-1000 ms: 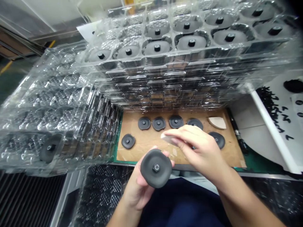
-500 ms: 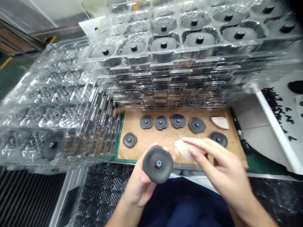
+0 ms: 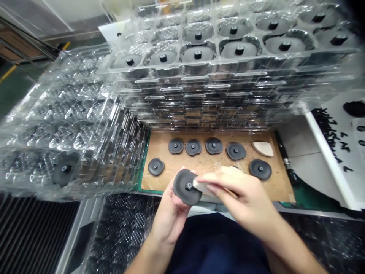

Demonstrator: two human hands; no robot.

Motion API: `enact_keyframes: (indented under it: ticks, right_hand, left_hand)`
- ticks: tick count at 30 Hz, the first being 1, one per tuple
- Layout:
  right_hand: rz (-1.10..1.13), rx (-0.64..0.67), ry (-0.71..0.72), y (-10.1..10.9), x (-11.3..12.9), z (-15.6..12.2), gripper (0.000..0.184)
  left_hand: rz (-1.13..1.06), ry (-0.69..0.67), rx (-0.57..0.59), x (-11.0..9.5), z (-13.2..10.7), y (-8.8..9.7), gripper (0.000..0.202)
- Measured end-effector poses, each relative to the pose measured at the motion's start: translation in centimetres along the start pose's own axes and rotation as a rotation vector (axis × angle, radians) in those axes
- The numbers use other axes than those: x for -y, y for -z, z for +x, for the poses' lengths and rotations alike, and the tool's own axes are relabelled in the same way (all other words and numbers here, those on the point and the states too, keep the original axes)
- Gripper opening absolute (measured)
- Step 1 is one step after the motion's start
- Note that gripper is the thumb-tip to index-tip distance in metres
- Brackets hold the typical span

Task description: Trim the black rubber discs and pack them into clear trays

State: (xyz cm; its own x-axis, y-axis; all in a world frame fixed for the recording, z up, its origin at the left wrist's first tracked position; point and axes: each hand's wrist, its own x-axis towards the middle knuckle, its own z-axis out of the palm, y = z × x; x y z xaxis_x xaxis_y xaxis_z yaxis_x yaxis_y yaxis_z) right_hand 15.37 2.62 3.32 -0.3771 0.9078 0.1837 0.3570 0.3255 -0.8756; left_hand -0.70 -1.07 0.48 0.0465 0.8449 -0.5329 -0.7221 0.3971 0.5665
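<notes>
My left hand (image 3: 171, 217) is closed round a dark grey round disc (image 3: 184, 187) with a small hub in its middle, held up over the near edge of the brown board (image 3: 216, 167). My right hand (image 3: 242, 196) pinches a small white block (image 3: 201, 185) and presses its end against the right side of the disc. Several more grey discs (image 3: 213, 145) lie flat on the board in a row behind the hands, one apart at the left (image 3: 156, 166) and one at the right (image 3: 260, 169).
A tall stack of clear plastic trays (image 3: 228, 76) with discs in the top pockets stands behind the board. Another stack of clear trays (image 3: 65, 125) leans at the left. A white wedge-shaped piece (image 3: 264, 148) lies on the board's right. A white surface with black bits (image 3: 336, 133) is far right.
My right hand swung away to the right and came back left, bringing the white block onto the disc. The disc in my left hand has tilted and sits slightly higher.
</notes>
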Motion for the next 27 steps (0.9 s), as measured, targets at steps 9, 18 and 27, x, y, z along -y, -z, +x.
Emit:
enact_keyframes:
  ticks: [9,18,27]
  right_hand:
    - [0.024,0.042,-0.358,-3.6,-6.0,-3.7,0.021]
    - [-0.018,-0.123,0.114,-1.7,2.4,0.5,0.025]
    - [-0.120,-0.038,0.180,-2.2,2.9,1.3,0.025]
  left_hand:
    - [-0.001,-0.021,-0.042,-0.5,0.2,0.2,0.059]
    - [0.029,0.015,0.061,0.5,-0.1,1.0,0.060]
    - [0.061,0.018,0.049,0.1,-0.1,1.0,0.059]
